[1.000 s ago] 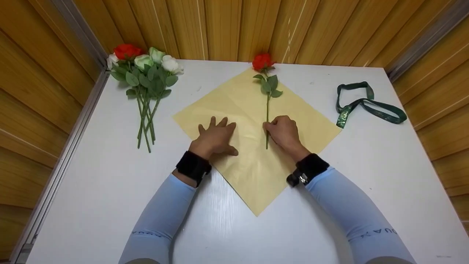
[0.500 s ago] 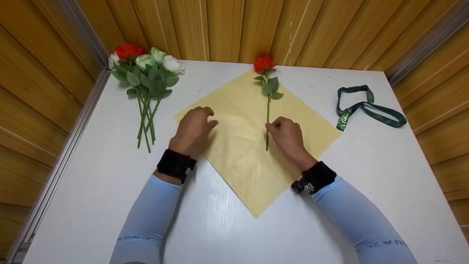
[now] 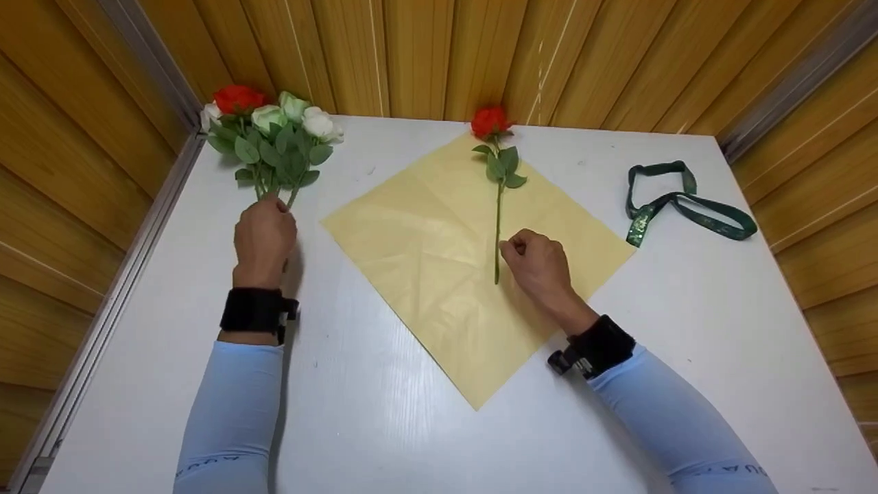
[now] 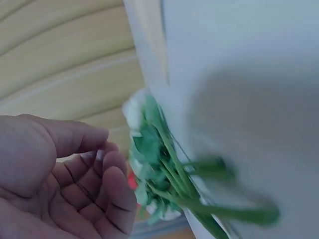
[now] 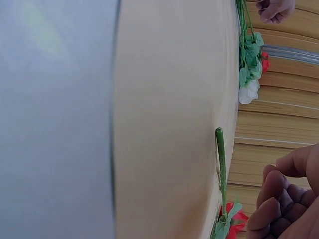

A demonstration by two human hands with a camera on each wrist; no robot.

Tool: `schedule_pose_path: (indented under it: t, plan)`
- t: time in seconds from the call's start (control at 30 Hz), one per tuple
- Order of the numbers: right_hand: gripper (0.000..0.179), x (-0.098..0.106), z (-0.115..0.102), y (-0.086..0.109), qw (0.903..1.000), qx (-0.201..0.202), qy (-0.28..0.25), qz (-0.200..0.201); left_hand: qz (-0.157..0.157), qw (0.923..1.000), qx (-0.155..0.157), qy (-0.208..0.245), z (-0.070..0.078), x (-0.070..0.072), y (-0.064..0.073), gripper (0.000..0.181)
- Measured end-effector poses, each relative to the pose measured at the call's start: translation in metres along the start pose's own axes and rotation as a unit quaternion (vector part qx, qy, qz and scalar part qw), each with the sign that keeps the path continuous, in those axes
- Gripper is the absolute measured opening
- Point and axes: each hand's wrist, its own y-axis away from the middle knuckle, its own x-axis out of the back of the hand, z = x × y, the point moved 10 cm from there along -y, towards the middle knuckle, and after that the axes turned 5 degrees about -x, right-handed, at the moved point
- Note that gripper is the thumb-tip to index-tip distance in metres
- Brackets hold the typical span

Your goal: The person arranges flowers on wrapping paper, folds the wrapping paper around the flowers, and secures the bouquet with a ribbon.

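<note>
A single red rose [image 3: 491, 123] lies with its leaves and straight green stem on a square of yellow wrapping paper [image 3: 411, 226]. My right hand [image 3: 538, 264] hovers beside the lower stem, fingers loosely curled; the right wrist view shows a gap between those fingertips and the stem [image 5: 221, 154]. At the left lies a bunch of roses [image 3: 274, 130], red, white and pale green. Over its stems is my left hand [image 3: 265, 233], hiding most of them from the head view. In the left wrist view its fingers are loosely curled, apart from the green stems [image 4: 174, 179].
A dark green ribbon [image 3: 713, 213] lies looped at the right, one end by the paper's right corner. The white table [image 3: 384, 425] is bounded by wood-patterned walls [image 3: 425, 55] at the back and both sides.
My left hand has lifted off the paper and moved left to above the bunch's stems. My right hand has let go of the red rose's stem, staying close beside it.
</note>
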Motion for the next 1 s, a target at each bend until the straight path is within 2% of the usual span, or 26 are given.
schedule_pose_path:
  t: [0.07, 0.2, 0.33, 0.5, 0.73, 0.87, 1.0]
  plan:
    - [0.023, -0.001, 0.0, 0.0, 1.0, -0.001, 0.004, 0.0, -0.005, 0.9996, 0.026, -0.007, -0.014, 0.001, -0.001, 0.028]
    - [0.024, -0.003, -0.001, 0.001, 1.0, -0.004, 0.006, -0.007, -0.028, 0.9969, 0.073, -0.012, -0.036, -0.003, -0.001, 0.045]
    - [0.023, -0.006, -0.002, 0.002, 0.9998, -0.002, 0.013, -0.014, -0.049, 0.9949, 0.087, -0.013, -0.045, -0.007, 0.0, 0.048]
    - [0.024, -0.009, -0.001, 0.003, 0.9996, -0.004, 0.016, -0.023, -0.064, 0.995, 0.074, -0.02, -0.045, -0.007, -0.002, 0.038]
    - [0.024, -0.011, 0.002, 0.003, 0.9996, -0.003, 0.014, -0.026, -0.071, 0.9939, 0.084, -0.001, -0.046, -0.004, -0.001, 0.04]
    - [0.023, -0.01, 0.003, 0.004, 0.9994, -0.007, 0.017, -0.029, -0.062, 0.9942, 0.087, 0.013, -0.039, -0.001, 0.0, 0.045]
    - [0.022, -0.01, 0.003, 0.003, 0.9993, -0.006, 0.023, -0.029, -0.042, 0.996, 0.072, 0.03, -0.021, 0.003, 0.002, 0.044]
